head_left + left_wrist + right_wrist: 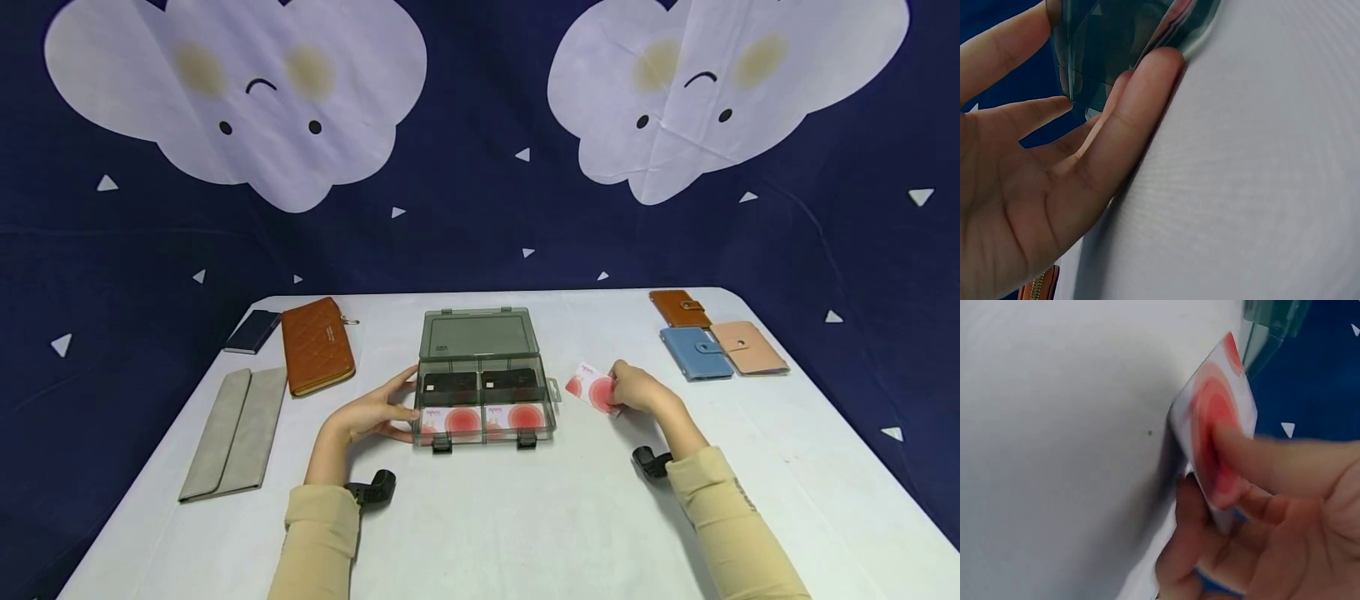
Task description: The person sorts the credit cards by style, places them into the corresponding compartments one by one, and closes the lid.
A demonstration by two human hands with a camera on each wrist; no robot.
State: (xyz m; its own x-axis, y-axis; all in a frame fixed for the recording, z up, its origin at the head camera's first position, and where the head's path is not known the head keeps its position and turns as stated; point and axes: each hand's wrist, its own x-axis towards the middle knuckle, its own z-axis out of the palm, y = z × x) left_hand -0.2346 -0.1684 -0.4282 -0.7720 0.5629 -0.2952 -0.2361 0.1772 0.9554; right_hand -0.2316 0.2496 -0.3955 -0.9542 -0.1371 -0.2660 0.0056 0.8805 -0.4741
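A translucent grey-green storage box [480, 354] lies on the table with its lid folded back. Two black cards [450, 384] fill its rear compartments; two white cards with red circles [452, 420] lie in the front ones. My left hand [372, 408] rests against the box's left side, its fairly straight fingers spread and touching the wall, as the left wrist view also shows. Right of the box, my right hand [641, 388] pinches a white card with a red circle [592, 387] between thumb and fingers. The right wrist view shows this card [1216, 419] tilted, its lower part hidden by fingers.
At left lie a brown quilted zip wallet [318, 346], a dark blue booklet-like case [253, 332] and a grey flap folder [234, 433]. Brown [678, 308], blue [696, 353] and pink [750, 347] snap-strap card holders are grouped at the back right of the white table [510, 525].
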